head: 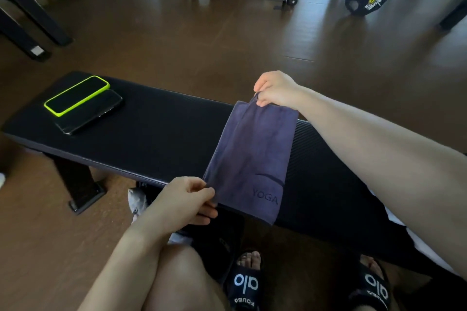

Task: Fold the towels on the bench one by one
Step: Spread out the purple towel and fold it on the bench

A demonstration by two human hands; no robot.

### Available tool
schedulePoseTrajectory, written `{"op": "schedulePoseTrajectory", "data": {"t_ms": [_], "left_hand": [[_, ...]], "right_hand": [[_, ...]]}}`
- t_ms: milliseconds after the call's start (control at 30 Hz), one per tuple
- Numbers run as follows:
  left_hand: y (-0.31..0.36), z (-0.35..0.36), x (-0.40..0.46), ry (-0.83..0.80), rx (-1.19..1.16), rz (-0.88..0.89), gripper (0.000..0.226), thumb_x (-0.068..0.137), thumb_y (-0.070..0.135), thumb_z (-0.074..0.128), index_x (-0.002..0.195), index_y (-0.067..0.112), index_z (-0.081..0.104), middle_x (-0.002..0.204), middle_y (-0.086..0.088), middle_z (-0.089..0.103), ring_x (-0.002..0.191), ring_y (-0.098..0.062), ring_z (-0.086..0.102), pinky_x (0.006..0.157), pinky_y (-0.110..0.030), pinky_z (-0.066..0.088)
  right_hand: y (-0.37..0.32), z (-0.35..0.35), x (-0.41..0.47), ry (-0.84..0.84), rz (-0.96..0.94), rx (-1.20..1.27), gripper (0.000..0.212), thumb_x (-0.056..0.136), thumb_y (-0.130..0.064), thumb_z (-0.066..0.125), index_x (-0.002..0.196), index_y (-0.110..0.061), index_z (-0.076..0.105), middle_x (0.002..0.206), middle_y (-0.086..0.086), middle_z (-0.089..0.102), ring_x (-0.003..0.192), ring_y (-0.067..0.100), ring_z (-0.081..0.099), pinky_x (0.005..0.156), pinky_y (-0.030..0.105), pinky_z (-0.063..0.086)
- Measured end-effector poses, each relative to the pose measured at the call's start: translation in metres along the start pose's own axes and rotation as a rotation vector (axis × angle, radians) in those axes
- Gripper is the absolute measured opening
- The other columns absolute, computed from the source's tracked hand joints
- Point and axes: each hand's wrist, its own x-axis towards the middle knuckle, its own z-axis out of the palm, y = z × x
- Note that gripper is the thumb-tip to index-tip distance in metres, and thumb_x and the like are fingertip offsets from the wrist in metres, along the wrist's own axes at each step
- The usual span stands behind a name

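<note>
Dark purple terry towel (252, 156) with "YOGA" stitched near its lower corner, already doubled lengthwise into a narrow strip, held stretched across the black padded gym bench (156, 131), spanning from far edge to near edge toward the bench's right half. Right hand (275, 89) pinches the far end of the strip between thumb and curled fingers, just over the far edge. Left hand (184, 202) pinches the near left corner between thumb and forefinger, the remaining fingers tucked under the cloth, at the near edge; the lower right corner overhangs the near edge unsupported. Whether the strip's middle rests on the padding or floats just above it cannot be told. Judgement: fabric is light, soft and limp, not slippery; it will sag and skew wherever unsupported, so hold at corners or end hems, keep tension between hands, and bring end to end for the next fold. Layers look slightly offset at the far end; alignment may drift. Near the left end of the bench: a phone in a lime-green case (77, 94) lying partly on a black phone (93, 115), well apart from the towel
</note>
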Motion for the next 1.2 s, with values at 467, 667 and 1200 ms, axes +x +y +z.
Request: {"op": "schedulePoseTrajectory", "data": {"t_ms": [467, 667, 1200], "left_hand": [[-0.011, -0.005, 0.011, 0.099, 0.179, -0.020, 0.019, 0.097, 0.014, 0.058, 0.079, 0.008, 0.062, 0.071, -0.005, 0.066, 0.052, -0.013, 0.060, 0.049, -0.026, 0.053], [-0.011, -0.008, 0.009, 0.142, 0.184, 0.003, 0.018, 0.091, 0.014, 0.058, 0.075, 0.010, 0.064, 0.065, -0.001, 0.067, 0.050, -0.010, 0.058, 0.049, -0.024, 0.051], [-0.007, -0.014, 0.004, 0.220, 0.186, 0.090, 0.022, 0.087, 0.017, 0.055, 0.068, 0.009, 0.062, 0.059, 0.002, 0.064, 0.052, -0.013, 0.052, 0.050, -0.026, 0.048]], "right_hand": [[0.007, 0.020, 0.015, -0.027, -0.087, -0.218, 0.017, 0.087, -0.011, 0.063, 0.096, -0.020, 0.074, 0.091, -0.006, 0.068, 0.091, 0.016, 0.064, 0.075, 0.029, 0.053], [0.005, 0.019, 0.018, 0.015, -0.069, -0.115, 0.017, 0.088, -0.013, 0.059, 0.099, -0.017, 0.072, 0.089, -0.007, 0.063, 0.087, 0.015, 0.057, 0.067, 0.025, 0.045], [-0.003, 0.030, 0.002, 0.185, -0.258, -0.302, 0.011, 0.096, -0.014, 0.047, 0.097, -0.013, 0.057, 0.094, 0.001, 0.061, 0.080, 0.019, 0.056, 0.062, 0.029, 0.041]]}}
